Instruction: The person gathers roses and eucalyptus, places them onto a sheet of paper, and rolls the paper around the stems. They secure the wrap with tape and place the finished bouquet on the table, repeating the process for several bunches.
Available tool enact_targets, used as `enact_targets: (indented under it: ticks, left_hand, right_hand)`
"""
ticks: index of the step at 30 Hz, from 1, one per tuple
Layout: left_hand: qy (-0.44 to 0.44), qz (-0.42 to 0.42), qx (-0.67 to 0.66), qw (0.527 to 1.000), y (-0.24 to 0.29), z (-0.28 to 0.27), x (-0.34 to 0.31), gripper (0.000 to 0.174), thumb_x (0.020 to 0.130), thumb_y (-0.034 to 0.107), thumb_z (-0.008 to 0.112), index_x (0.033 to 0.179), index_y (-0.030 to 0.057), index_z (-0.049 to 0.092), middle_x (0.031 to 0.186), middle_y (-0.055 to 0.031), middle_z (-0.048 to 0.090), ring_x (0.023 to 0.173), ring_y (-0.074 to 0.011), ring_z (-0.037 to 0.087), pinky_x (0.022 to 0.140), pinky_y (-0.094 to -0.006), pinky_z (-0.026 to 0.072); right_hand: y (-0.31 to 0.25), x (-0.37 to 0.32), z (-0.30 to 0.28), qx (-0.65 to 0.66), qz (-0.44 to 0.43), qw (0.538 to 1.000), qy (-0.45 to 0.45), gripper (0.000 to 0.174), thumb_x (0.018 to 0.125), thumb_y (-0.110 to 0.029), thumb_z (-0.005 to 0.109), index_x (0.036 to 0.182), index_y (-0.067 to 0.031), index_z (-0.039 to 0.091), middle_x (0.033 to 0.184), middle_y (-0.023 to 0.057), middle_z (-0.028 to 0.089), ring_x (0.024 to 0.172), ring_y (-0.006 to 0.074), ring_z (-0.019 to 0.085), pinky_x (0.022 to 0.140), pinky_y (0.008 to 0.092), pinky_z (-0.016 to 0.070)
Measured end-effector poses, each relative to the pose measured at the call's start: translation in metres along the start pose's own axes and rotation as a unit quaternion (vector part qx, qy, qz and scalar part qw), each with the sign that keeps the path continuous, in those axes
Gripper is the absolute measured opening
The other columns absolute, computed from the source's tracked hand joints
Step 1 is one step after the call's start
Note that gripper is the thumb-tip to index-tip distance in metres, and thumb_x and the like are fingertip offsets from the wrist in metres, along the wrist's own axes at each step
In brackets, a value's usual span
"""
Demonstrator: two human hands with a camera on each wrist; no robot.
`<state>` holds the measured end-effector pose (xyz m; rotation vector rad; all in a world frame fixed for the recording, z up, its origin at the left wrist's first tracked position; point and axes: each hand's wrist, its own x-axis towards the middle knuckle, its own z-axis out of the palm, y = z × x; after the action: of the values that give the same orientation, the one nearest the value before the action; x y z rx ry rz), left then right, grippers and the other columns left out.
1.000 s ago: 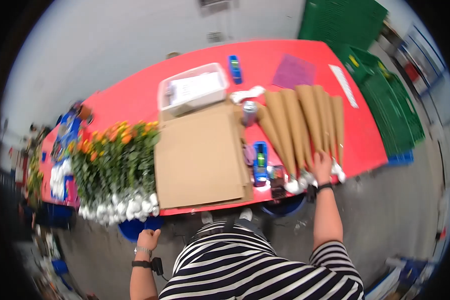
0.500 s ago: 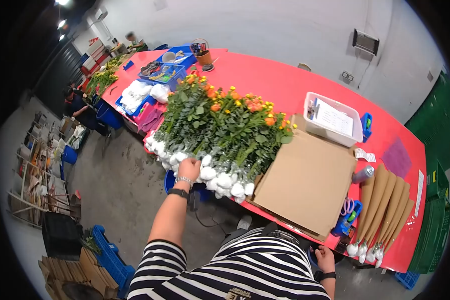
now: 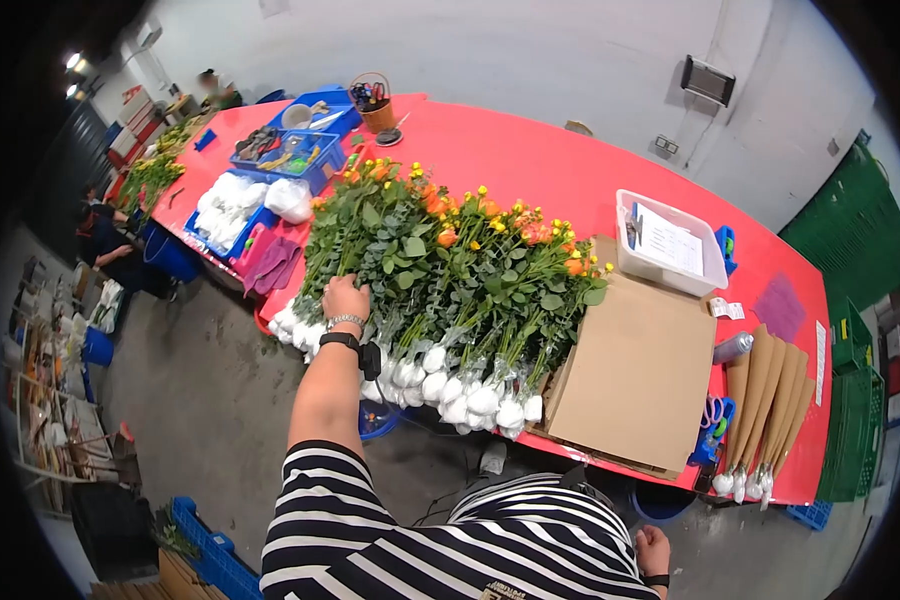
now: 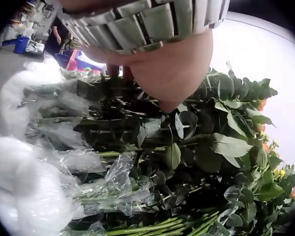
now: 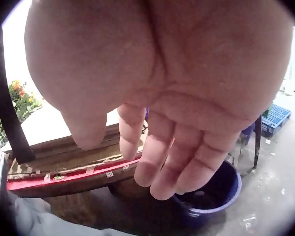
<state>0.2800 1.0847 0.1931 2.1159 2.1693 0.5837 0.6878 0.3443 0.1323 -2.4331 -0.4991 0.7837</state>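
A row of flower bouquets point(image 3: 470, 290), with orange and yellow blooms and white-wrapped stem ends point(image 3: 485, 400), lies along the table's front edge. My left hand point(image 3: 346, 298) is at the stems near the row's left end. In the left wrist view the thumb point(image 4: 169, 93) dips among leaves and stems just above the clear film; the other fingers are mostly hidden, so I cannot tell whether they close round a bouquet. My right hand point(image 3: 653, 550) hangs beside the body, below the table edge. Its fingers point(image 5: 160, 147) are loosely bent and hold nothing.
Cardboard sheets point(image 3: 630, 370) lie right of the bouquets, below a white bin point(image 3: 670, 280) with papers. Farther right are a tape dispenser point(image 3: 712, 432) and brown paper cones point(image 3: 770, 400). Blue trays point(image 3: 285, 155) stand back left. A bucket point(image 5: 221, 191) sits below the table.
The view has swung left. My left hand has risen from beside the body to the bouquets, then moved up onto the stems. My right hand has left the paper cones and dropped to the side.
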Motion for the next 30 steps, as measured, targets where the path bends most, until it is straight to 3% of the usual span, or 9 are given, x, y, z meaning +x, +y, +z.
enact_targets:
  ticks: [10,13,15,18,20,21,22,24,30]
  left_hand:
    - [0.157,0.097,-0.122,0.975,-0.017,-0.036,-0.021,0.025,0.085,0.022,0.07,0.098,0.0017,0.072,0.1,-0.0169,0.067,0.093,-0.0356,0.065,0.083,-0.0472,0.0508]
    - [0.02,0.09,-0.301,0.949,-0.002,-0.079,-0.054,0.02,0.083,0.014,0.074,0.088,-0.004,0.067,0.079,-0.0184,0.063,0.072,-0.0295,0.061,0.068,-0.0396,0.0478]
    - [-0.087,0.109,-0.374,0.917,0.018,-0.099,-0.084,0.023,0.085,0.01,0.072,0.075,-0.0024,0.056,0.067,-0.0053,0.055,0.065,-0.0127,0.05,0.059,-0.0333,0.0413]
    - [-0.254,0.062,-0.48,0.838,0.052,-0.096,-0.138,0.011,0.09,0.008,0.07,0.097,0.0001,0.069,0.079,0.0005,0.062,0.072,-0.0047,0.05,0.062,-0.0266,0.0442]
    - [-0.297,0.074,-0.552,0.776,0.088,-0.1,-0.175,0.026,0.091,0.005,0.07,0.116,0.0017,0.071,0.092,-0.001,0.07,0.085,-0.0085,0.063,0.075,-0.027,0.0526]
    - [-0.317,0.13,-0.537,0.771,0.087,-0.071,-0.19,0.029,0.091,0.001,0.069,0.12,0.0018,0.069,0.101,-0.0028,0.072,0.094,-0.0126,0.067,0.082,-0.0288,0.0546]
    - [-0.301,0.316,-0.336,0.835,0.11,-0.091,-0.197,0.036,0.093,-0.002,0.065,0.129,0.0033,0.064,0.109,-0.0046,0.07,0.097,-0.0146,0.067,0.085,-0.0315,0.0551]
    - [-0.338,0.275,-0.51,0.742,0.156,-0.086,-0.232,0.04,0.094,-0.002,0.062,0.133,0.0045,0.06,0.114,-0.0069,0.07,0.097,-0.0154,0.067,0.088,-0.0339,0.0547]
    - [-0.303,0.568,-0.359,0.676,0.279,-0.064,-0.31,0.045,0.087,0.012,0.066,0.132,0.0056,0.062,0.129,-0.0171,0.063,0.12,-0.0373,0.059,0.105,-0.0427,0.0469]
  right_hand:
    - [-0.018,0.0,0.015,-0.012,0.008,1.0,-0.005,0.036,0.09,-0.019,0.072,0.115,0.0055,0.067,0.086,0.0167,0.073,0.079,0.0244,0.072,0.076,0.0346,0.0555]
    - [-0.057,0.019,0.012,-0.069,-0.074,0.995,-0.016,0.035,0.089,-0.019,0.074,0.115,0.004,0.068,0.089,0.0175,0.074,0.079,0.0243,0.073,0.077,0.034,0.0565]
    - [-0.094,0.034,0.012,-0.049,-0.094,0.994,-0.036,0.034,0.089,-0.019,0.074,0.115,0.0035,0.069,0.089,0.0171,0.074,0.079,0.0237,0.073,0.076,0.0335,0.0564]
    - [-0.146,0.059,0.005,-0.036,-0.12,0.988,-0.091,0.034,0.091,-0.02,0.073,0.115,0.0033,0.069,0.088,0.0157,0.074,0.078,0.0232,0.071,0.075,0.0335,0.0562]
    - [-0.181,0.072,0.0,-0.043,-0.194,0.975,-0.101,0.035,0.091,-0.02,0.072,0.117,0.0034,0.069,0.092,0.0165,0.074,0.082,0.0237,0.072,0.076,0.0338,0.0564]
    - [-0.191,0.079,-0.002,-0.032,-0.226,0.968,-0.104,0.034,0.092,-0.019,0.071,0.117,0.0035,0.068,0.093,0.017,0.074,0.083,0.0238,0.072,0.077,0.0337,0.0563]
    - [-0.198,0.088,-0.002,-0.02,-0.257,0.96,-0.107,0.033,0.092,-0.017,0.07,0.118,0.0037,0.068,0.094,0.0174,0.074,0.085,0.024,0.072,0.078,0.0336,0.0562]
    - [-0.217,0.097,-0.008,0.035,-0.294,0.945,-0.137,0.031,0.092,-0.014,0.07,0.118,0.0029,0.069,0.096,0.0172,0.074,0.085,0.0247,0.071,0.077,0.034,0.0561]
    - [-0.241,0.094,-0.059,0.073,-0.466,0.871,-0.137,0.041,0.084,-0.015,0.079,0.121,-0.0018,0.066,0.107,0.0194,0.07,0.105,0.0363,0.067,0.089,0.0409,0.0539]
